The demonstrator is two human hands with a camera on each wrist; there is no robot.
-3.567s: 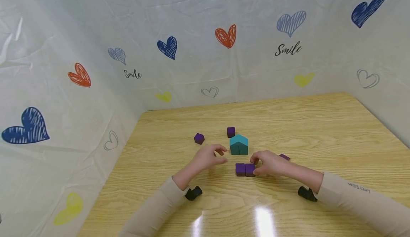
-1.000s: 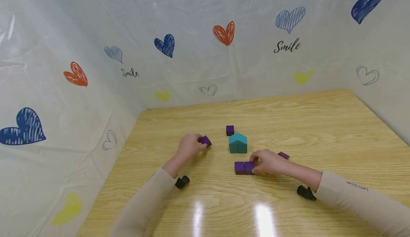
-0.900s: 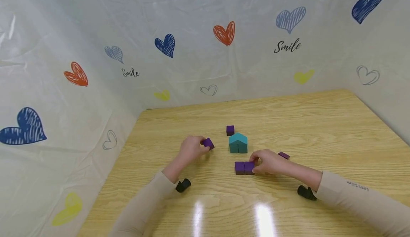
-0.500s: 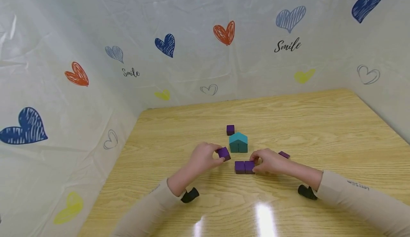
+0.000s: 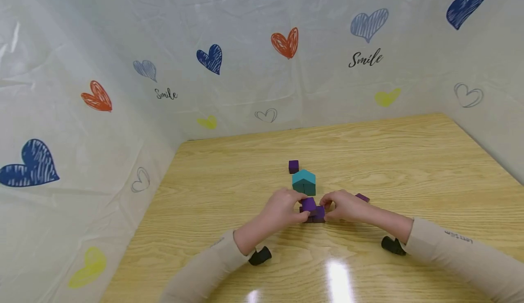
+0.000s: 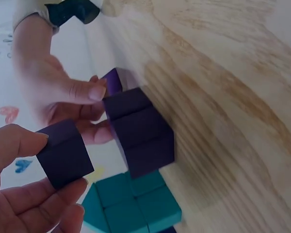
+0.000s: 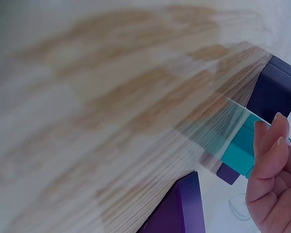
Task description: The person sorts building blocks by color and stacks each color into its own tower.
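Note:
My left hand pinches a purple block between thumb and fingers, close over a pair of purple blocks. In the left wrist view, the held block appears apart from the joined purple pair. My right hand has thumb and fingertips at the front and back of the pair's right block. The left block of the pair is mostly hidden by the held block and left hand. Just behind stands a teal house-shaped group of blocks with a peaked top.
A single purple cube stands behind the teal group. A flat-looking purple piece lies behind the right wrist, and it shows large in the right wrist view. The wood-grain table meets a heart-printed sheet at the back and left.
The left hand took the purple block from the table's left side and carried it right and nearer, over the purple pair. The right hand has stayed at the pair's right end.

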